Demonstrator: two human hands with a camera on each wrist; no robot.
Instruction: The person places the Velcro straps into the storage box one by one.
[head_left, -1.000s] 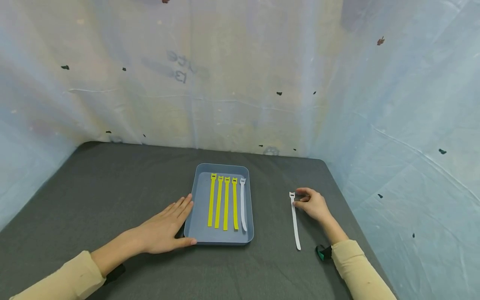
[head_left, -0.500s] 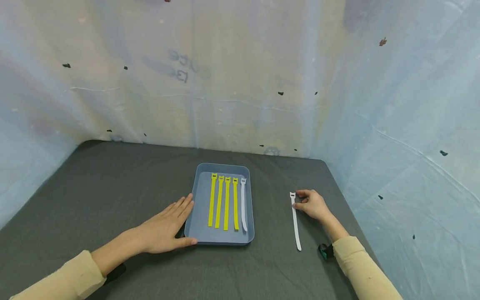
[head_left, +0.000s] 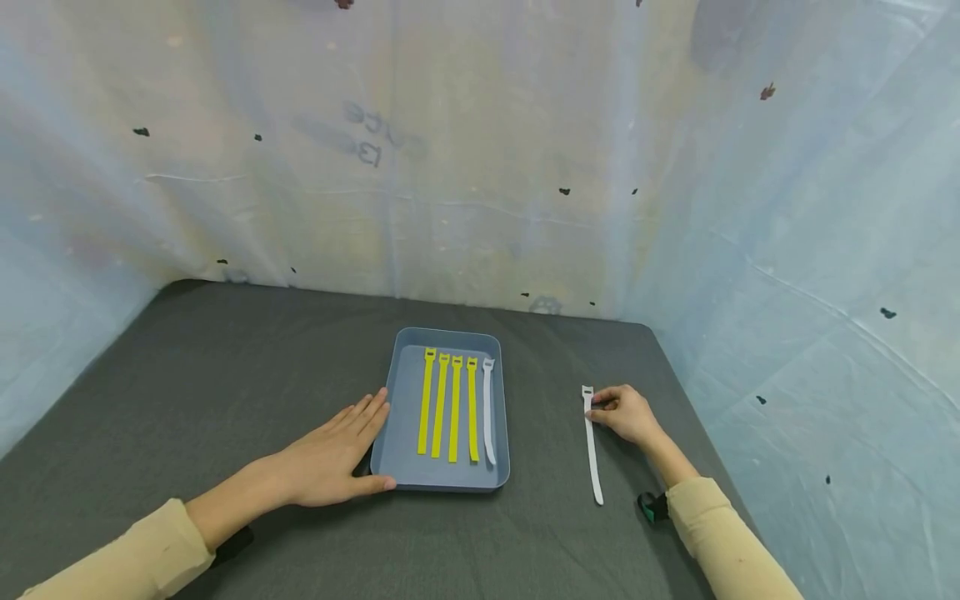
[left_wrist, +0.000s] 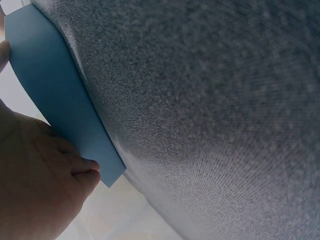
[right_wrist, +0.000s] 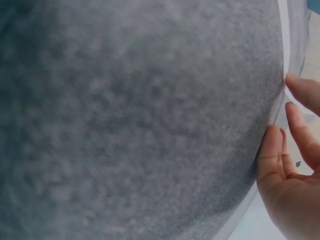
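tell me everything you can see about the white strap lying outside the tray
The white strap is a long, thin, flexible-looking tie with a wider slotted head at its far end. It lies flat and nearly straight on the dark grey table, to the right of the blue tray, apart from it. The right hand touches it near the head with its fingertips.
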